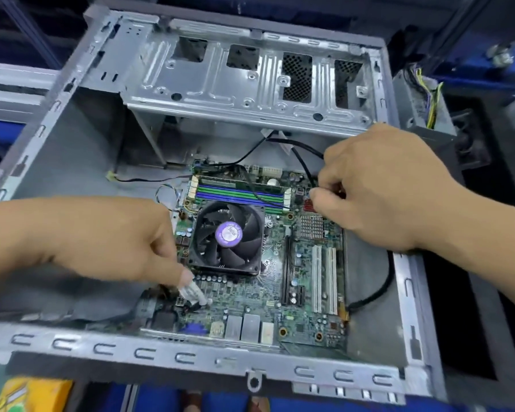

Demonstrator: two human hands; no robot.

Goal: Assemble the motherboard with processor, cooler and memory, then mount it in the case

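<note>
Motherboard lay flat inside the case, green PCB, black finned cooler with round fan at its centre. Left hand, left of the cooler, pinched a white plastic connector just below the cooler's lower-left corner, long axis slanting down-right toward the board. Right hand, up-right of the cooler, fingers curled pinching a thin black cable beside the memory slots.

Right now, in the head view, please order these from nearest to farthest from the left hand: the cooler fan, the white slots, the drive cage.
From the left hand:
1. Cooler fan, just right of its fingers.
2. White slots, farther right on the board, past the fan.
3. Drive cage, at the far end of the case.
</note>
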